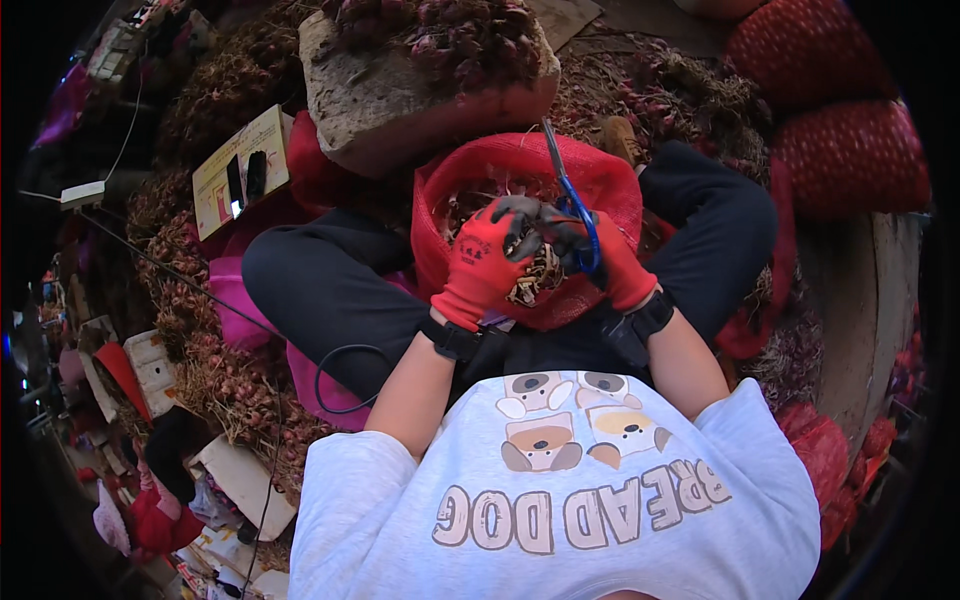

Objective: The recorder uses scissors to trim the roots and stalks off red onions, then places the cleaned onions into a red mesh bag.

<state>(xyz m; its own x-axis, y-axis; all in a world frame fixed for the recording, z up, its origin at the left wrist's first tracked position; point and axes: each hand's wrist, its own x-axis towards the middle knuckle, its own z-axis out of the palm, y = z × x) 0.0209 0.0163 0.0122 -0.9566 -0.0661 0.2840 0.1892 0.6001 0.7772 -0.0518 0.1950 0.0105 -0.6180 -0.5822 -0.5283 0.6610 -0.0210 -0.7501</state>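
My left hand (484, 258), in a red glove with a dark grey coating, is curled over the open red mesh sack (440, 185) between my legs. Its fingers are bent inward, and what they pinch is hidden. Blue-handled scissors (580, 215) are in my right hand (612, 262), gloved alike, with the blades pointing away from me. The fingertips of both hands meet above the sack's mouth. Dry, pale stalk trimmings (538, 278) show in the sack just below them.
Shallots with dried tops (240, 400) lie heaped on the left. Ahead stands a worn foam block (400, 110) with more shallots (450, 45) on it. Full red mesh sacks (850, 155) are stacked at far right. A phone (256, 175) rests on a cardboard box (215, 190); a black cable (200, 290) runs along my left.
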